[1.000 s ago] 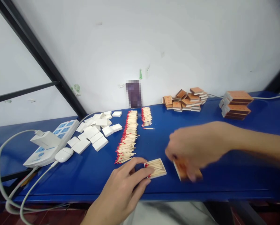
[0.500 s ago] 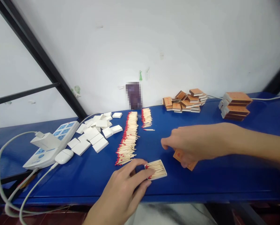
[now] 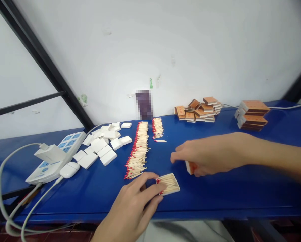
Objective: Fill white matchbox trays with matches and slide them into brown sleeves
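Note:
Near the table's front edge, my left hand (image 3: 137, 201) grips the left end of a white matchbox tray (image 3: 174, 191), with a finger resting over the matches (image 3: 170, 182) inside. Red match heads point left, toward my hand. To the right, my right hand (image 3: 200, 154) is closed round an orange matchbox sleeve (image 3: 190, 167); most of it is hidden under the palm, and one end shows below the fingers. A gap of blue tabletop separates the sleeve from the tray.
Behind the tray lie a long row of matches (image 3: 139, 148) and a shorter row (image 3: 157, 127). White trays (image 3: 98, 144) are heaped at left beside a power strip (image 3: 57, 154) with cables. Orange matchboxes (image 3: 200, 109) pile at the back; more stand stacked (image 3: 253, 114) at right.
My right hand has turned the orange sleeve, so more of it is hidden under the palm and its pale end shows. My left hand and the tray have stayed in place.

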Demonstrator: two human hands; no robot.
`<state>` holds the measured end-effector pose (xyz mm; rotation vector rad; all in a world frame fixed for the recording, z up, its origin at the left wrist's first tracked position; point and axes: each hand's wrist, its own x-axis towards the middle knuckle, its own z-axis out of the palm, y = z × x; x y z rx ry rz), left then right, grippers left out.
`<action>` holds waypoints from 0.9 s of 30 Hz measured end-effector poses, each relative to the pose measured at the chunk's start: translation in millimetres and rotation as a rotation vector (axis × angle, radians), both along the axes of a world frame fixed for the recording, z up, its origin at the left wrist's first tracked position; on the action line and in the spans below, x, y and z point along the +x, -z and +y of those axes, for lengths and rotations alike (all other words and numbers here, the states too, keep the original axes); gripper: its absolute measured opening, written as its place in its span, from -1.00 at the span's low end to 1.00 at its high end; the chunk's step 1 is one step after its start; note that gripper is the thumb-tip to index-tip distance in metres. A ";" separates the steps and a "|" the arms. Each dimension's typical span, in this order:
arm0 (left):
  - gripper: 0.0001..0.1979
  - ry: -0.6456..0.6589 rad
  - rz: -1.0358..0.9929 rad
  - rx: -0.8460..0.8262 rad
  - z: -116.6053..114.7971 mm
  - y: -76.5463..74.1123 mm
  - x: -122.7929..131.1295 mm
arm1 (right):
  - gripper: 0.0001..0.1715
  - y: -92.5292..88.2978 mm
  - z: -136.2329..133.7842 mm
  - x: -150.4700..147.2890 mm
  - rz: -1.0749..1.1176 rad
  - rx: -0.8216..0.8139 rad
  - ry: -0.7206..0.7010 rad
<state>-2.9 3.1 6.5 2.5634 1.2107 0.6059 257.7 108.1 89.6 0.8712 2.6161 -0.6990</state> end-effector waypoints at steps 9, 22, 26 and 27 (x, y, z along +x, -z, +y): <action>-0.70 0.004 -0.011 -0.029 -0.6 -0.4 0.1 | -0.24 -18.5 1.0 5.2 -0.036 0.205 -0.054; -0.68 0.008 -0.027 -0.053 0.1 -0.2 -0.1 | -0.66 -8.5 8.7 -4.5 -0.058 0.107 -0.106; -0.68 0.000 -0.043 -0.058 0.4 -0.7 -0.1 | -0.64 -8.2 4.8 -7.9 0.013 0.071 -0.150; -0.69 -0.003 -0.044 -0.058 0.3 -0.9 0.0 | -0.67 -6.6 4.9 -8.4 0.014 0.102 -0.145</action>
